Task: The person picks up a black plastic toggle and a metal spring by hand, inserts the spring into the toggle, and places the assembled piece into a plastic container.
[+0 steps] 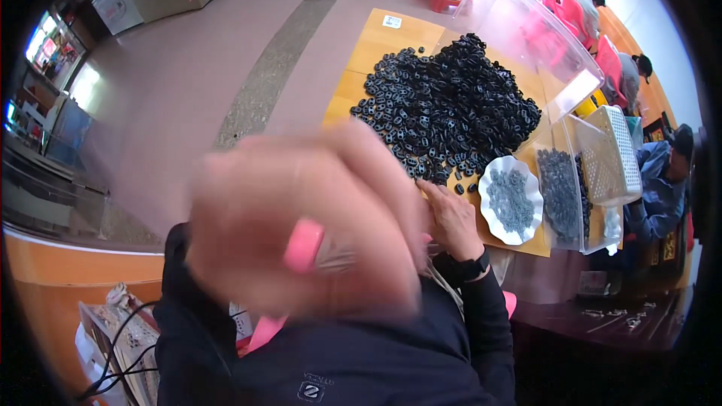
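My left hand (301,225) is raised close to the camera and fills the middle of the view. Motion smears its fingers, and whether it holds anything is hidden. A pink band (304,245) sits around one of its fingers. My right hand (456,219), with a black band at the wrist, rests at the near edge of a heap of small black plastic pieces (451,105) with two holes each. Its visible fingers stretch toward the loose pieces; the left hand covers part of it. Beside it stands a white scalloped dish (487,214) of small grey parts.
The heap lies on a wooden table (361,45). At the right, a clear bin (560,188) holds more dark pieces, next to a white perforated basket (613,154). A large clear plastic box (519,7) stands behind. Several people sit along the right side.
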`<state>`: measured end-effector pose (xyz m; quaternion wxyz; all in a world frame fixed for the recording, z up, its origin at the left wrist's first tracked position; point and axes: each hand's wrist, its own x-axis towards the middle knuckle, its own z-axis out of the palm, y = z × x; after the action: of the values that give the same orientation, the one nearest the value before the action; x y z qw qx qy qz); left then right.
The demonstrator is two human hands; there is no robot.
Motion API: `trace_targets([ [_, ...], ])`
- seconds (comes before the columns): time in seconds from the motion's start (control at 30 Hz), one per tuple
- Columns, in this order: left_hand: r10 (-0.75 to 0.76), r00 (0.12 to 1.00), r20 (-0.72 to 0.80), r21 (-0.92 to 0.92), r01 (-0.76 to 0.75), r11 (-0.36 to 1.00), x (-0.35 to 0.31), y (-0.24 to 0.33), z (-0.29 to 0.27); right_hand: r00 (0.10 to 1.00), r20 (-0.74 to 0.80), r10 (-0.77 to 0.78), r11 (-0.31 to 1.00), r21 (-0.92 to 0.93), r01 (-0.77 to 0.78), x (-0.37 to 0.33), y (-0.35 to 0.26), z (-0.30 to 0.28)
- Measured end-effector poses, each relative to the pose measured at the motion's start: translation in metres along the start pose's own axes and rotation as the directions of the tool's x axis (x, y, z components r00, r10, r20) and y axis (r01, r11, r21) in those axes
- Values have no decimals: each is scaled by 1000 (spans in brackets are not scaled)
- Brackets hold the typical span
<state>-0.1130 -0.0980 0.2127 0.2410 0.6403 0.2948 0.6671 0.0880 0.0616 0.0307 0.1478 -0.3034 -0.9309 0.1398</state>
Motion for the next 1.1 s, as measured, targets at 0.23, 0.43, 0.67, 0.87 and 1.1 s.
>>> trace_targets([
  [0.23, -577, 770, -271, 532, 620, 577, -71, -130, -64, 996, -76, -38, 999, -28, 36, -11, 6, 7],
  [0.43, -598, 794, -104, 797, 426, 428, -90, -157, -65, 999, -42, 20, 1000, -19, -20, -13, 4, 3],
  [0.67, -575, 810, -117, 798, 421, 431, -99, -165, -57, 989, -149, -8, 996, 92, 22, -17, 9, 9],
  [0.87, -607, 788, -103, 569, 547, 614, -98, -149, -18, 987, -155, -41, 859, 498, 114, -23, -13, -10],
  [1.1, -743, 668, 34, -52, 744, 666, -83, -147, 47, 959, -202, -198, 831, 485, 273, -34, -4, -16],
])
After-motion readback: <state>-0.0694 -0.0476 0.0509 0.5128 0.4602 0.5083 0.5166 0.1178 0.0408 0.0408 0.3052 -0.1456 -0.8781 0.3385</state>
